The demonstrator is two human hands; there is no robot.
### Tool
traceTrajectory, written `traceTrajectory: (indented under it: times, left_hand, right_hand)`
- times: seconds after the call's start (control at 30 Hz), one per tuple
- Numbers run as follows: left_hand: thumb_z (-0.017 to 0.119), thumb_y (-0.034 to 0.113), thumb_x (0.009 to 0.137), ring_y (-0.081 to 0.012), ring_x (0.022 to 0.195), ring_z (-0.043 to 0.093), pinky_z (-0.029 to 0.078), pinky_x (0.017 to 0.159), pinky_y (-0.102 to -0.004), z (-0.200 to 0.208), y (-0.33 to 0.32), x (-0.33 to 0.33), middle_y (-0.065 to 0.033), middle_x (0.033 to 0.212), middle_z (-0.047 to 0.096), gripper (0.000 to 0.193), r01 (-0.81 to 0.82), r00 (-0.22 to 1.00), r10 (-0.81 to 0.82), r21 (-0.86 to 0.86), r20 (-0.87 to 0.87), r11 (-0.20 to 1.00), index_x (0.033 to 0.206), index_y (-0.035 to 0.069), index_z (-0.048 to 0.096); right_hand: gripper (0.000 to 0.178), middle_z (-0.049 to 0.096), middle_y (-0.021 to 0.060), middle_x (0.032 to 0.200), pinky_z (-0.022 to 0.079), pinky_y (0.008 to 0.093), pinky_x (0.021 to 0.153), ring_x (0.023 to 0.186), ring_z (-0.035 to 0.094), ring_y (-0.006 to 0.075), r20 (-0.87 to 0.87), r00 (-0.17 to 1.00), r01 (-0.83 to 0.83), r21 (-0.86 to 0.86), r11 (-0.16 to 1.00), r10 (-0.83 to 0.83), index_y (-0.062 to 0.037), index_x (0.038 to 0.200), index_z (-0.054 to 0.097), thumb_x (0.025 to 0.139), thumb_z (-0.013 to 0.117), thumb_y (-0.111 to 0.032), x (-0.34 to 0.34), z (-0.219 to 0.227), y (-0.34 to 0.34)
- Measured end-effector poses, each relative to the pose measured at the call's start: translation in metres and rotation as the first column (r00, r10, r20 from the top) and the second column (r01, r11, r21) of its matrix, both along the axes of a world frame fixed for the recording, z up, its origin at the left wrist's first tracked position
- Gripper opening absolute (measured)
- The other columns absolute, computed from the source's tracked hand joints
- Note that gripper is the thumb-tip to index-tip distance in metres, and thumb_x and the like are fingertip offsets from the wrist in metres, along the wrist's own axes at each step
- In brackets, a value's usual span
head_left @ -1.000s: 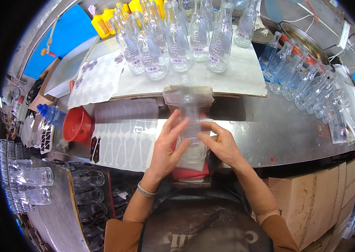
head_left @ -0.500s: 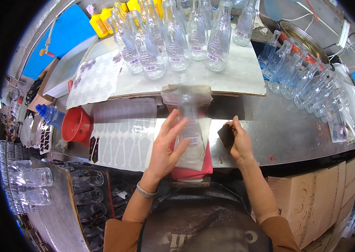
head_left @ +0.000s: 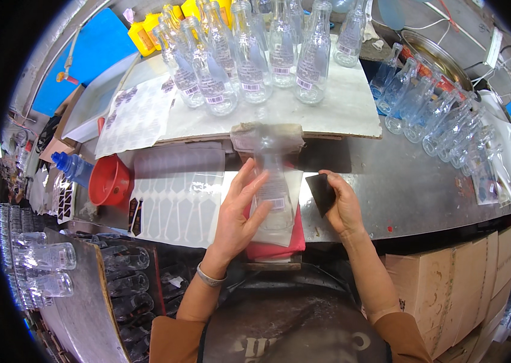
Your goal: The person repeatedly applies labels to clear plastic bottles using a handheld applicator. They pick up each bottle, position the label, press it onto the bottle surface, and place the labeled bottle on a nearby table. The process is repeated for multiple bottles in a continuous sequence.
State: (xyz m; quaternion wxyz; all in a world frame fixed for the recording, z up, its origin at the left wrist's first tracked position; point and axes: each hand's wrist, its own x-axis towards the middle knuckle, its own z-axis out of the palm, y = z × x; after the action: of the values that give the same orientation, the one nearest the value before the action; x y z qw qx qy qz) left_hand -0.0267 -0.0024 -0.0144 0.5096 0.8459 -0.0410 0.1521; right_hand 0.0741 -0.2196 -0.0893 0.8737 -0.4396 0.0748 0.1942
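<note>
A clear glass bottle (head_left: 275, 213) with a label lies on a white sheet over a red cloth (head_left: 295, 237) in front of me. Its neck points away, toward a cloth-wrapped block (head_left: 244, 139). My left hand (head_left: 240, 212) rests against the bottle's left side, fingers and thumb spread apart. To the right of the bottle, my right hand (head_left: 343, 209) pinches a flat dark squeegee-like card (head_left: 322, 193), held off the glass.
Several labelled glass bottles (head_left: 254, 69) stand on the raised white board (head_left: 352, 118). Clear bottles (head_left: 416, 115) line the right side. Label sheets (head_left: 177, 212) and a red cup (head_left: 110, 180) lie left. Cardboard boxes (head_left: 449, 290) stand lower right.
My right hand has shifted slightly left with the dark card, which now shows more of its face. My left hand and the bottle hold nearly the same place.
</note>
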Motion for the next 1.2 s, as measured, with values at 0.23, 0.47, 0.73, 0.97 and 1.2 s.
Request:
traceTrajectory:
  times: [0.23, 0.47, 0.73, 0.97, 1.2]
  left_hand:
    - [0.069, 0.003, 0.089, -0.0329, 0.145, 0.040, 0.034, 0.117, -0.0428, -0.001, 0.002, 0.000, -0.0182, 0.157, 0.041, 0.054, -0.002, 1.000, 0.001, 0.023, 0.014, 1.000, 0.142, 0.006, 0.057]
    - [0.070, 0.003, 0.088, -0.0325, 0.144, 0.041, 0.034, 0.117, -0.0425, -0.002, 0.001, 0.001, -0.0181, 0.157, 0.042, 0.055, -0.012, 1.000, 0.011, 0.016, 0.013, 1.000, 0.142, 0.006, 0.057]
    - [0.066, 0.000, 0.086, -0.0309, 0.147, 0.038, 0.030, 0.119, -0.0447, -0.020, 0.016, -0.016, -0.0184, 0.162, 0.032, 0.075, -0.008, 0.999, -0.002, -0.211, -0.049, 0.977, 0.155, 0.003, 0.036]
    - [0.082, 0.013, 0.075, -0.0337, 0.144, 0.040, 0.031, 0.118, -0.0436, -0.029, 0.007, -0.041, -0.0234, 0.158, 0.034, 0.106, 0.039, 0.998, -0.035, 0.068, -0.053, 0.997, 0.158, -0.002, 0.018]
    - [0.087, 0.011, 0.070, -0.0315, 0.119, 0.058, 0.049, 0.100, -0.0410, -0.037, -0.009, -0.033, -0.0217, 0.152, 0.044, 0.112, -0.090, 0.993, 0.088, 0.021, 0.078, 0.996, 0.157, -0.003, 0.018]
  right_hand:
    - [0.036, 0.061, 0.0053, 0.113, 0.051, 0.0267, 0.090, 0.102, 0.060, 0.0121, 0.276, 0.941, -0.150, -0.187, 0.971, 0.198, -0.0009, 0.128, 0.056, 0.092, 0.060, -0.001, -0.006, 0.044, 0.008]
    - [0.031, 0.067, 0.0074, 0.107, 0.051, 0.0260, 0.088, 0.096, 0.063, 0.0122, 0.714, 0.563, 0.276, -0.637, 0.720, 0.416, -0.0004, 0.120, 0.065, 0.088, 0.062, 0.001, 0.015, 0.095, 0.031]
    - [0.038, 0.070, 0.0097, 0.109, 0.053, 0.0389, 0.081, 0.093, 0.066, 0.0273, 0.796, -0.043, 0.338, -0.558, 0.758, 0.604, -0.0078, 0.106, 0.069, 0.070, 0.072, 0.005, -0.026, 0.091, 0.016]
    - [0.031, 0.068, 0.0091, 0.100, 0.052, 0.0403, 0.075, 0.088, 0.064, 0.0298, 0.830, -0.006, 0.537, -0.468, 0.702, 0.558, -0.0061, 0.100, 0.068, 0.069, 0.070, 0.001, -0.021, 0.114, 0.034]
    - [0.027, 0.064, 0.0117, 0.086, 0.053, 0.0415, 0.069, 0.082, 0.063, 0.0311, 0.698, 0.001, 0.392, -0.660, 0.641, 0.717, -0.0062, 0.106, 0.066, 0.080, 0.071, -0.005, -0.005, 0.123, 0.056]
